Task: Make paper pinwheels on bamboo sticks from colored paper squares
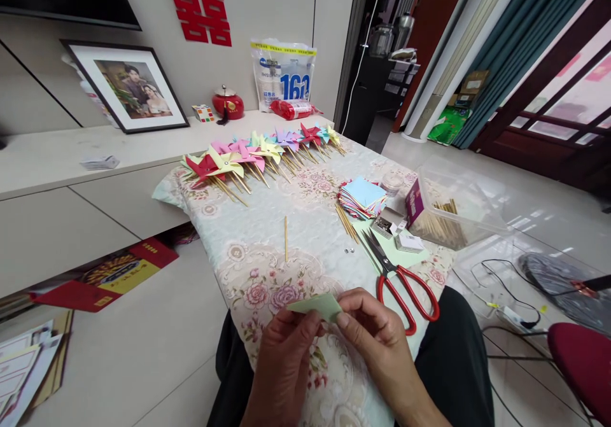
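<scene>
Both hands sit at 6 o'clock, low over the near edge of the floral tablecloth [305, 249]. The left hand [281, 357] and right hand [377, 344] pinch one small folded piece of pale green paper [319, 305] between thumb and fingertips, each closed on an opposite end. The paper is held just above the cloth, roughly flat, with the fold edge facing away.

Risks, as judgement: the grip is at the very tips, so the sheet could slip or the fold could run crooked if one thumb shifts. Pinching too hard would crease or tear paper this thin. The red-handled scissors [403, 287] lie at 3 o'clock just beside the right hand, blades pointing away; a careless sweep of the wrist could knock them off the edge. Two tiny metal pins [350, 249] at 1 o'clock would be easy to scatter.

Pose: both wrists angle inward, palms half turned toward each other, knuckles up and fingers curled. Forearms come in from the lower frame over dark-clothed knees.

Around: a lone wooden stick [286, 237] at 12 o'clock, well apart. A stack of coloured paper squares [363, 196] at 1 o'clock, and a clear box of sticks [442, 214] at 2 o'clock. A row of finished paper pinwheels [258, 153] lies along the far edge at 11 to 12.
</scene>
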Demonstrator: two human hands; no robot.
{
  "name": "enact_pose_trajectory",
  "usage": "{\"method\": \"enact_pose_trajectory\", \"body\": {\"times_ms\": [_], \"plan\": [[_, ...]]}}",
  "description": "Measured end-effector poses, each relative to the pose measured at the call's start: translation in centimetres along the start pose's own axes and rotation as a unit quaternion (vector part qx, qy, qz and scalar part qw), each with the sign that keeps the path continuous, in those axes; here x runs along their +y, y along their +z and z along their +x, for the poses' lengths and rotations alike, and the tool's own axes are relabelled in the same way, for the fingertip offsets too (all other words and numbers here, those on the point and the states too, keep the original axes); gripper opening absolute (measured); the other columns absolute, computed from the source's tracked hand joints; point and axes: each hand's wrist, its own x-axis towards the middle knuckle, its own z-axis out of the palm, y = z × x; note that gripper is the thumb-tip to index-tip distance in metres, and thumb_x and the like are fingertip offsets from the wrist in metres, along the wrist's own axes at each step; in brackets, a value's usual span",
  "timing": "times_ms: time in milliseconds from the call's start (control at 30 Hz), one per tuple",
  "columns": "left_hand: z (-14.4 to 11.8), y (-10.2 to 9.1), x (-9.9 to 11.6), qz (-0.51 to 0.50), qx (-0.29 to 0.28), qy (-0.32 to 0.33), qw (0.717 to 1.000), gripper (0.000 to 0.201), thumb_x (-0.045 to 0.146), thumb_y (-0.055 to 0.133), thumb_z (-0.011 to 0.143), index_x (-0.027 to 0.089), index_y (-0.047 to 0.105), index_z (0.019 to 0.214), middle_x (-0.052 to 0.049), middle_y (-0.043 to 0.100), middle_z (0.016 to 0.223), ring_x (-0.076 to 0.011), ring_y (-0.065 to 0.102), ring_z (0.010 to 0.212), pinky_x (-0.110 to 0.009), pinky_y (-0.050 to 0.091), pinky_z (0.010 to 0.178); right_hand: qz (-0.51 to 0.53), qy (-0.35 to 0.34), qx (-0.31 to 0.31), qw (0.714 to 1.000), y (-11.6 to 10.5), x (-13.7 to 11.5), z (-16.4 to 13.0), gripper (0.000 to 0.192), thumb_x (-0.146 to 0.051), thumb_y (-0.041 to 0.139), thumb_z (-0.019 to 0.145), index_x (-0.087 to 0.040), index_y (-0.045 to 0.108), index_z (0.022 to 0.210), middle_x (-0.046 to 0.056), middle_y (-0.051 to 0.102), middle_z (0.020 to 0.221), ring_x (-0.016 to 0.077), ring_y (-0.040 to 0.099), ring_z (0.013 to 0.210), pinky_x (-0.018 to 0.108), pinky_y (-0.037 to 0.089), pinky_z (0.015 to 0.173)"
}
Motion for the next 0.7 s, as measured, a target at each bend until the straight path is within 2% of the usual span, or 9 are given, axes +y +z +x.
{"method": "enact_pose_trajectory", "body": {"times_ms": [67, 133, 200, 300, 367, 433, 533, 600, 700], "plan": [[0.2, -0.4, 0.2, -0.011, 0.024, -0.011, 1.0, 0.029, 0.032, 0.093, 0.052, 0.018, 0.074, 0.069, 0.001, 0.07, 0.069, -0.0113, 0.061, 0.065, -0.022, 0.054, 0.066, -0.085, -0.03, -0.005, 0.996, -1.5, -0.1, 0.0, 0.017, -0.038, 0.061, 0.094, -0.023, 0.07, 0.095, 0.005, 0.068, 0.093, 0.0222, 0.065, 0.087, 0.033, 0.05, 0.077], [0.5, -0.8, 0.6, -0.021, 0.032, -0.02, 0.999, 0.03, 0.031, 0.094, 0.052, 0.017, 0.074, 0.069, 0.002, 0.068, 0.068, -0.0095, 0.059, 0.062, -0.02, 0.053, 0.062, -0.22, -0.072, 0.039, 0.972, -3.9, 0.3, 0.2, 0.017, -0.037, 0.059, 0.095, -0.023, 0.068, 0.098, 0.007, 0.068, 0.098, 0.0241, 0.064, 0.093, 0.034, 0.049, 0.08], [0.9, -1.2, 0.9, -0.03, 0.017, -0.029, 0.999, 0.027, 0.03, 0.093, 0.056, 0.018, 0.074, 0.071, 0.002, 0.068, 0.068, -0.0087, 0.058, 0.061, -0.019, 0.052, 0.059, -0.367, -0.083, 0.086, 0.922, -6.6, 1.1, 0.3, 0.018, -0.037, 0.058, 0.093, -0.023, 0.067, 0.097, 0.008, 0.068, 0.1, 0.0262, 0.064, 0.092, 0.037, 0.049, 0.08], [1.4, -1.3, 1.2, -0.047, -0.005, -0.039, 0.998, 0.023, 0.028, 0.091, 0.06, 0.019, 0.074, 0.074, 0.002, 0.069, 0.073, -0.0094, 0.06, 0.064, -0.018, 0.053, 0.059, -0.528, -0.053, 0.13, 0.838, -9.8, 2.6, 0.4, 0.022, -0.032, 0.049, 0.096, -0.02, 0.066, 0.102, 0.012, 0.067, 0.104, 0.0285, 0.065, 0.09, 0.04, 0.049, 0.077], [1.7, -1.1, 1.2, -0.051, 0.0, -0.038, 0.998, 0.023, 0.027, 0.091, 0.061, 0.021, 0.073, 0.074, 0.002, 0.07, 0.076, -0.0109, 0.063, 0.068, -0.019, 0.054, 0.06, -0.596, -0.012, 0.119, 0.794, -10.8, 3.2, 0.4, 0.02, -0.029, 0.047, 0.096, -0.02, 0.064, 0.103, 0.012, 0.067, 0.102, 0.0292, 0.065, 0.089, 0.038, 0.048, 0.072], [1.9, -0.8, 1.1, -0.048, 0.0, -0.034, 0.998, 0.023, 0.026, 0.09, 0.061, 0.021, 0.072, 0.074, 0.002, 0.07, 0.077, -0.0117, 0.065, 0.069, -0.02, 0.055, 0.061, -0.639, 0.023, 0.1, 0.763, -11.1, 3.5, 0.6, 0.016, -0.025, 0.047, 0.096, -0.02, 0.062, 0.099, 0.012, 0.067, 0.098, 0.0286, 0.067, 0.087, 0.036, 0.047, 0.068], [2.3, -0.5, 0.8, -0.051, -0.008, -0.034, 0.998, 0.024, 0.025, 0.09, 0.061, 0.021, 0.071, 0.076, 0.002, 0.07, 0.077, -0.0113, 0.065, 0.069, -0.02, 0.056, 0.062, -0.674, 0.052, 0.082, 0.733, -10.9, 3.4, 1.2, 0.015, -0.023, 0.046, 0.097, -0.02, 0.059, 0.092, 0.01, 0.067, 0.09, 0.0262, 0.068, 0.079, 0.034, 0.044, 0.063], [2.5, -0.5, 0.7, -0.045, -0.003, -0.033, 0.998, 0.026, 0.026, 0.09, 0.06, 0.02, 0.069, 0.074, 0.002, 0.071, 0.075, -0.0117, 0.066, 0.068, -0.021, 0.056, 0.06, -0.684, 0.056, 0.073, 0.724, -11.0, 3.3, 1.7, 0.016, -0.023, 0.045, 0.097, -0.021, 0.057, 0.086, 0.009, 0.066, 0.085, 0.0248, 0.067, 0.074, 0.033, 0.042, 0.061], [2.6, -0.6, 0.8, -0.052, 0.015, -0.038, 0.998, 0.028, 0.025, 0.09, 0.057, 0.02, 0.067, 0.071, 0.003, 0.071, 0.073, -0.0117, 0.065, 0.065, -0.021, 0.056, 0.058, -0.663, 0.054, 0.079, 0.742, -11.4, 3.2, 1.9, 0.018, -0.025, 0.045, 0.095, -0.022, 0.055, 0.08, 0.009, 0.066, 0.081, 0.0253, 0.067, 0.072, 0.033, 0.041, 0.061]]}}
